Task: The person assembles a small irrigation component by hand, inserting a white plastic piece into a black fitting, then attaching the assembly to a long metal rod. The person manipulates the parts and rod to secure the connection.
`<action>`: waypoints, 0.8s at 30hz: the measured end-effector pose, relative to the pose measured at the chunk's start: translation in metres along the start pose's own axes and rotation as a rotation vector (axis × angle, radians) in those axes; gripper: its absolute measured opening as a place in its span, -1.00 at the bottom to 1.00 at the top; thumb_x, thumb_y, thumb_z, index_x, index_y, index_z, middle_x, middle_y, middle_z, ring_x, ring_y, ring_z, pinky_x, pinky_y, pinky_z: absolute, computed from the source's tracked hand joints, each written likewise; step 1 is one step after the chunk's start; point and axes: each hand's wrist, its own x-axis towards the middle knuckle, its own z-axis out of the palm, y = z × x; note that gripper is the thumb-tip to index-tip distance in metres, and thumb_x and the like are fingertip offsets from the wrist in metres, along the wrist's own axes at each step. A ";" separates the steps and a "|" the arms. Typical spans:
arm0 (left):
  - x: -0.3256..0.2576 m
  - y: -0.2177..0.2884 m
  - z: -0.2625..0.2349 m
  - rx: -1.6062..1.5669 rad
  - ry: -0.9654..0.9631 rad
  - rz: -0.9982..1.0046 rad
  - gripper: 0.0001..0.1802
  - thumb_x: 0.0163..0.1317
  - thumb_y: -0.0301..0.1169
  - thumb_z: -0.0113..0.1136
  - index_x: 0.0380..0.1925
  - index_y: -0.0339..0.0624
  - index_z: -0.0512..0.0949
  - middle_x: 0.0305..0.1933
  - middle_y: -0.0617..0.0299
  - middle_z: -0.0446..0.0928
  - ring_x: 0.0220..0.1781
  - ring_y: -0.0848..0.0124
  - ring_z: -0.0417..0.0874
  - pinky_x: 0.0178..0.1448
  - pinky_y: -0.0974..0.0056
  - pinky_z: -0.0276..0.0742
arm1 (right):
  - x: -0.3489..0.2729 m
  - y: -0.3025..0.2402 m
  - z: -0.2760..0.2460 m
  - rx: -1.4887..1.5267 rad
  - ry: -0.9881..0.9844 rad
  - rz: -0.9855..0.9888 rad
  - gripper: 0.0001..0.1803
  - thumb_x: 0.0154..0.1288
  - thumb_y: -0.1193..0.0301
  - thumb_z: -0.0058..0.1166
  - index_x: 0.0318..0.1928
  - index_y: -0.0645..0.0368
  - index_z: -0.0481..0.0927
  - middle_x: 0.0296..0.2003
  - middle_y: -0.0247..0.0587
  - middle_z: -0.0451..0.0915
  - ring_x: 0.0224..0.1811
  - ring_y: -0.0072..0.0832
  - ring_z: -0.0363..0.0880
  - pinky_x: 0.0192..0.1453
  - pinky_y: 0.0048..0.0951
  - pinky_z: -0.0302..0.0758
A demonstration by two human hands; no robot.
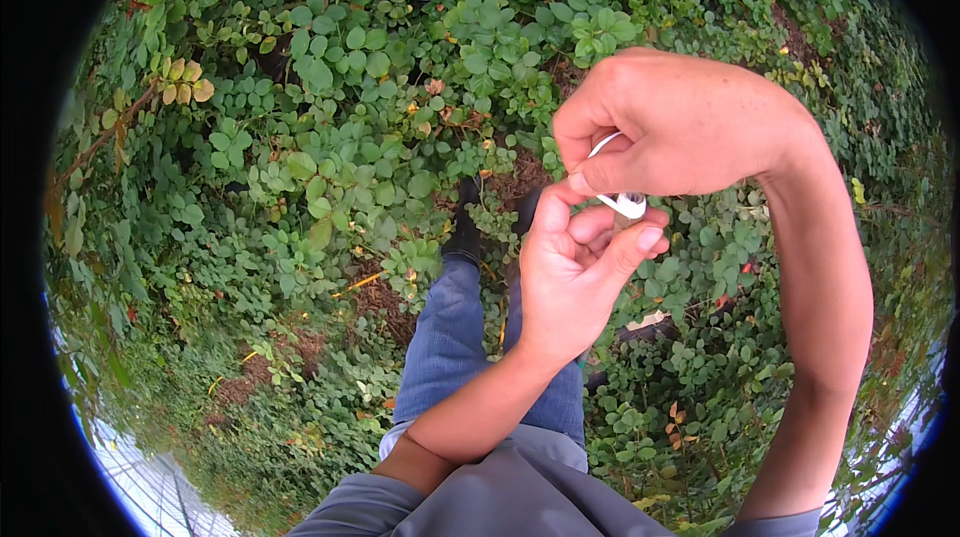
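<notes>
i'm looking down from the head view and both hands are meeting in front of the chest, above the legs. the left hand (570, 272) is turning palm up, its grip half curled, thumb and forefinger reaching up to the small white object (625, 201), which is sitting just above its fingertips. the right hand (680, 127) is coming in from above, its grip closing thumb against forefinger on the white piece's upper end, where a thin white loop is showing inside the curl; the rest of those fingers are folding in tight. i'm judging the two grips are pinching from opposite sides so the little thing is staying steady between them, though what it is stays too small to tell. below the grips, the blue jeans (450, 347) and a dark shoe (465, 227) are standing on a patch of bare soil, with green ground-cover leaves (330, 87) spreading all round and a few yellowing leaves (185, 82) well off to the left.
</notes>
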 end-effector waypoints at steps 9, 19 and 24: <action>0.004 0.003 -0.011 -0.003 -0.039 0.054 -0.55 0.28 -0.61 0.20 0.15 -0.29 0.33 -0.12 0.02 0.64 -0.16 0.41 0.68 -0.04 0.35 0.66 | -0.028 0.046 0.039 0.562 0.198 0.034 -0.85 0.32 0.47 0.19 -0.35 0.32 0.61 -0.48 -0.37 0.61 -0.41 -0.73 0.49 -0.36 -0.62 0.40; 0.010 0.013 -0.024 0.212 -0.150 -0.001 -0.66 0.35 -0.46 0.18 0.10 -0.27 0.47 -0.04 0.18 0.62 0.01 0.46 0.63 0.10 0.34 0.58 | -0.054 0.006 0.108 0.194 0.855 0.062 -0.80 0.11 0.58 0.17 -0.20 0.27 0.62 -0.50 -0.22 0.46 -0.54 -0.49 0.42 -0.52 -0.49 0.30; 0.013 0.027 -0.029 0.557 -0.222 0.070 -0.68 0.37 -0.39 0.17 0.08 -0.25 0.53 -0.05 0.20 0.61 0.00 0.46 0.62 0.06 0.34 0.58 | -0.045 0.009 0.144 0.252 1.093 0.148 -0.73 0.10 0.55 0.28 -0.14 0.27 0.62 -0.41 -0.32 0.43 -0.51 -0.65 0.34 -0.52 -0.61 0.21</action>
